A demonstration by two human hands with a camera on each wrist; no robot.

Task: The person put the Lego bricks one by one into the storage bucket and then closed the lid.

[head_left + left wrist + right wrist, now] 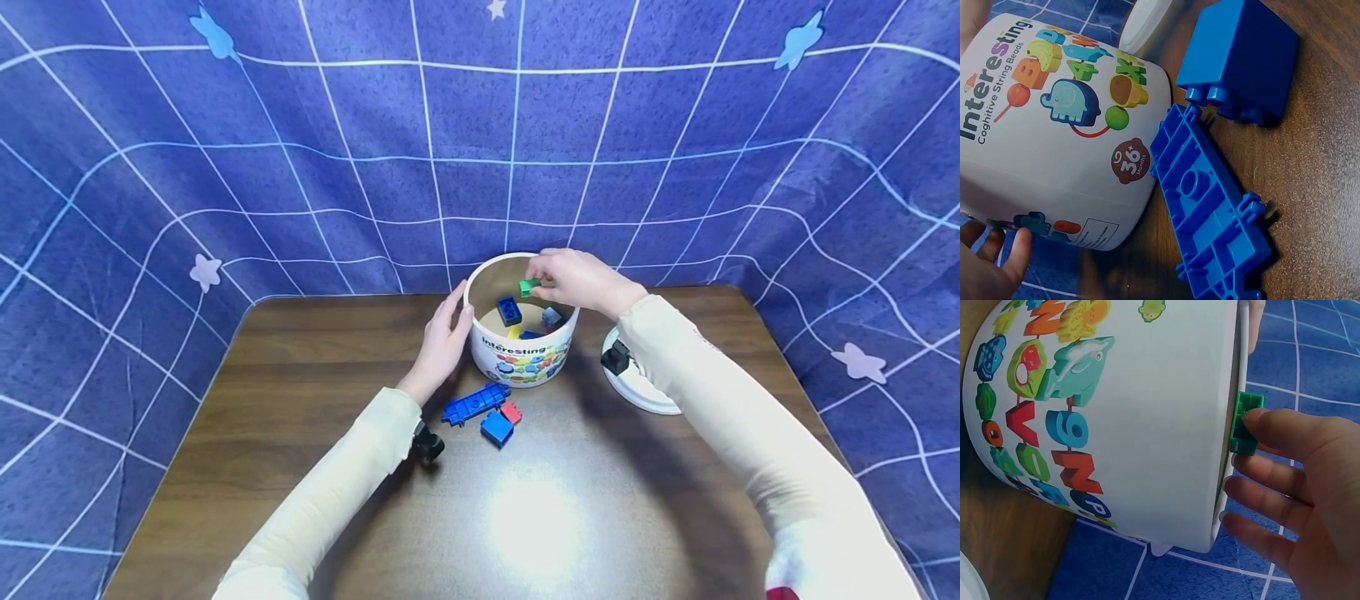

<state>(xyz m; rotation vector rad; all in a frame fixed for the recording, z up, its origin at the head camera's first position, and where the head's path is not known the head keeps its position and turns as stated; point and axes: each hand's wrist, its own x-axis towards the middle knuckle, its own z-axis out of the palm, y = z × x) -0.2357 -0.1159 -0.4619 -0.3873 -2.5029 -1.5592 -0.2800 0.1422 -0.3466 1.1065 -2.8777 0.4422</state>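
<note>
My right hand (577, 277) pinches a green toy brick (1246, 423) between thumb and fingers at the mouth of a white printed bucket (525, 360). My left hand (441, 343) rests against the bucket's left side, its fingers fairly straight near the rim. Down inside the bucket are a dark blue brick (509, 311), a grey-blue piece (551, 317) and a yellow piece (514, 331). On the table before it lie a long blue toy base (1200, 203), showing its ribbed face, a blue block (1238, 59) and a small red brick (512, 412).
A round white lid (637, 387) lies right of the bucket, partly hidden under the right forearm. The brown wooden table (315, 358) ends at a blue curtain (480, 125) with a white grid, which hangs close behind the bucket and along both sides.
</note>
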